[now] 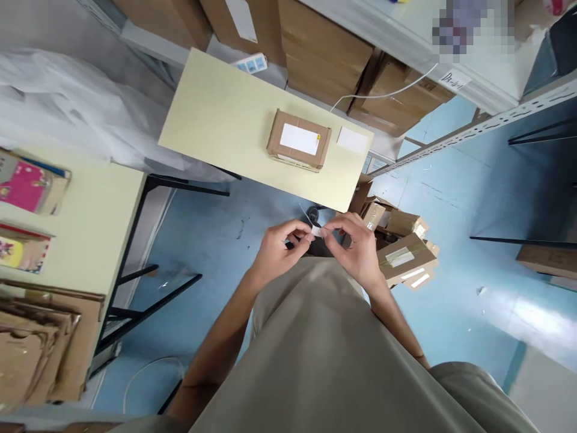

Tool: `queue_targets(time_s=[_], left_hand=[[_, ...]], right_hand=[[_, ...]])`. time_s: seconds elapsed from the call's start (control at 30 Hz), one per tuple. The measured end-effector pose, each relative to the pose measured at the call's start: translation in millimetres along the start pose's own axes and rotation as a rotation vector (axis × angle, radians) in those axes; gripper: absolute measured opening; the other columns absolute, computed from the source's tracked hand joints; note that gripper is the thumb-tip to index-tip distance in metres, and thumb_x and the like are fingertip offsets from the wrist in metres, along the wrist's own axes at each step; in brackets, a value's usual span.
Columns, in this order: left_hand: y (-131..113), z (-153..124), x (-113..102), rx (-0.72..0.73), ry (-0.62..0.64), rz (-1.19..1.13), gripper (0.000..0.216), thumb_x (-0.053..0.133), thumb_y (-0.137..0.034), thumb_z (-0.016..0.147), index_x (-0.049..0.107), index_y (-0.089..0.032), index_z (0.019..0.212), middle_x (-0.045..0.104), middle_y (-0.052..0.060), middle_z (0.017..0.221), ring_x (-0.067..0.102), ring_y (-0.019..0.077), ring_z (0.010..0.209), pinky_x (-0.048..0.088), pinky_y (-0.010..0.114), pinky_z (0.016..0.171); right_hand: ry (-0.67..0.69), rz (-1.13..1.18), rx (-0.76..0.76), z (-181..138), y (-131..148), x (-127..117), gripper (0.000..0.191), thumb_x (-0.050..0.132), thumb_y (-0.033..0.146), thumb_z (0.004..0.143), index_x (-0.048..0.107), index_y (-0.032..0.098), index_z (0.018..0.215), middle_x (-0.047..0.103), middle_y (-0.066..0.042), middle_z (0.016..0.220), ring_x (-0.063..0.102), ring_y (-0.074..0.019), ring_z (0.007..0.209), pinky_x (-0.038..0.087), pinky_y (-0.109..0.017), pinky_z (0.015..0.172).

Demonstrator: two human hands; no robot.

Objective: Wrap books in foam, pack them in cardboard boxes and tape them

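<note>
Between my two hands, in front of my body, is a small white slip (317, 231), perhaps paper or a label. My left hand (283, 248) pinches its left end between thumb and finger. At the other end, the fingertips of my right hand (356, 245) close on it. A taped cardboard box (299, 141) with a white label on top sits on the pale yellow table (216, 108) beyond my hands. To the right of the box, a white sheet (352, 139) lies flat on the table.
Flattened and open cardboard boxes (406, 252) are piled on the blue floor at right. A metal shelf (487, 96) with large cartons (324, 54) stands behind the table. At left, another table (90, 198) bears colourful packages (29, 183) and stacked cardboard (40, 343).
</note>
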State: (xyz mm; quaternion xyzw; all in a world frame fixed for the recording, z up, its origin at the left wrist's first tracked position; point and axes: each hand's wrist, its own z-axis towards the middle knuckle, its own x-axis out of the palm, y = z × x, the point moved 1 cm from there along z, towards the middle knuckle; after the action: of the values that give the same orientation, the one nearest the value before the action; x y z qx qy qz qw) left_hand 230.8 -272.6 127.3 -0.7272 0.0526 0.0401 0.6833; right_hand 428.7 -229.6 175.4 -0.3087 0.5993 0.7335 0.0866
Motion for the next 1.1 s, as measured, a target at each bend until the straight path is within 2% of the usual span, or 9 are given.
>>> queue_targets(time_s=[0.17,0.3,0.43,0.53,0.63,0.77,0.87,0.97,1.1], left_hand=[[20,-15,-5,-0.091,-0.109,0.112,0.015,0.073,-0.037,0.097,0.077,-0.023,0.093,0.082,0.002,0.088,0.077,0.0188,0.081,0.06,0.028,0.076],[43,-15,-8,-0.216,-0.21,0.112,0.019,0.073,-0.042,0.092,0.075,-0.024,0.092,0.082,0.003,0.088,0.077,0.0198,0.082,0.061,0.029,0.073],[67,6,1,-0.348,-0.309,0.043,0.022,0.074,-0.045,0.088,0.071,-0.024,0.09,0.08,0.004,0.084,0.079,0.0216,0.081,0.061,0.029,0.067],[75,35,22,-0.389,-0.39,0.041,0.022,0.073,-0.045,0.088,0.068,-0.023,0.09,0.079,0.004,0.084,0.079,0.0212,0.078,0.06,0.028,0.063],[72,68,56,-0.335,-0.351,0.061,0.021,0.071,-0.044,0.091,0.069,-0.023,0.093,0.081,0.005,0.088,0.081,0.022,0.082,0.061,0.029,0.067],[61,112,117,-0.22,-0.154,0.169,0.018,0.072,-0.042,0.094,0.073,-0.023,0.095,0.084,0.007,0.098,0.082,0.024,0.093,0.065,0.034,0.083],[63,147,170,-0.193,-0.008,0.283,0.012,0.071,-0.034,0.098,0.076,-0.023,0.097,0.086,0.007,0.103,0.083,0.0251,0.097,0.064,0.036,0.092],[77,181,222,-0.235,0.131,0.434,0.01,0.071,-0.025,0.099,0.08,-0.022,0.1,0.087,0.009,0.107,0.083,0.027,0.1,0.063,0.036,0.095],[100,215,275,-0.315,0.309,0.66,0.016,0.069,-0.022,0.102,0.085,-0.021,0.104,0.088,0.011,0.113,0.082,0.0303,0.11,0.059,0.036,0.1]], right_hand=[[-0.056,0.079,0.082,-7,-17,-20,0.018,0.07,0.036,0.107,0.075,0.026,0.092,0.076,-0.003,0.092,0.068,-0.0206,0.084,0.057,-0.037,0.078],[-0.158,0.114,0.142,-4,-36,-48,0.02,0.073,0.041,0.105,0.076,0.024,0.094,0.076,-0.003,0.094,0.069,-0.02,0.087,0.056,-0.036,0.08],[-0.346,0.167,0.234,-4,-64,-91,0.023,0.076,0.044,0.102,0.076,0.022,0.095,0.075,-0.004,0.093,0.069,-0.0197,0.084,0.055,-0.035,0.078],[-0.526,0.162,0.292,-7,-90,-131,0.025,0.077,0.046,0.099,0.075,0.022,0.094,0.072,-0.002,0.087,0.064,-0.0181,0.078,0.054,-0.034,0.075],[-0.664,0.133,0.338,-10,-117,-171,0.029,0.079,0.05,0.097,0.074,0.022,0.091,0.067,0.0,0.082,0.061,-0.0174,0.076,0.052,-0.033,0.074],[-0.676,0.136,0.403,-11,-148,-209,0.036,0.082,0.056,0.094,0.074,0.021,0.089,0.066,0.0,0.08,0.062,-0.0179,0.077,0.053,-0.034,0.076],[-0.639,0.157,0.447,-14,-170,-224,0.039,0.082,0.06,0.094,0.074,0.022,0.09,0.069,-0.002,0.084,0.064,-0.019,0.079,0.055,-0.035,0.078],[-0.619,0.201,0.465,-18,-190,-232,0.039,0.081,0.06,0.095,0.074,0.022,0.092,0.071,-0.002,0.086,0.066,-0.0196,0.081,0.055,-0.034,0.077],[-0.573,0.215,0.525,-22,-215,-241,0.037,0.08,0.06,0.097,0.074,0.023,0.092,0.072,-0.003,0.086,0.068,-0.0206,0.081,0.055,-0.035,0.075]])
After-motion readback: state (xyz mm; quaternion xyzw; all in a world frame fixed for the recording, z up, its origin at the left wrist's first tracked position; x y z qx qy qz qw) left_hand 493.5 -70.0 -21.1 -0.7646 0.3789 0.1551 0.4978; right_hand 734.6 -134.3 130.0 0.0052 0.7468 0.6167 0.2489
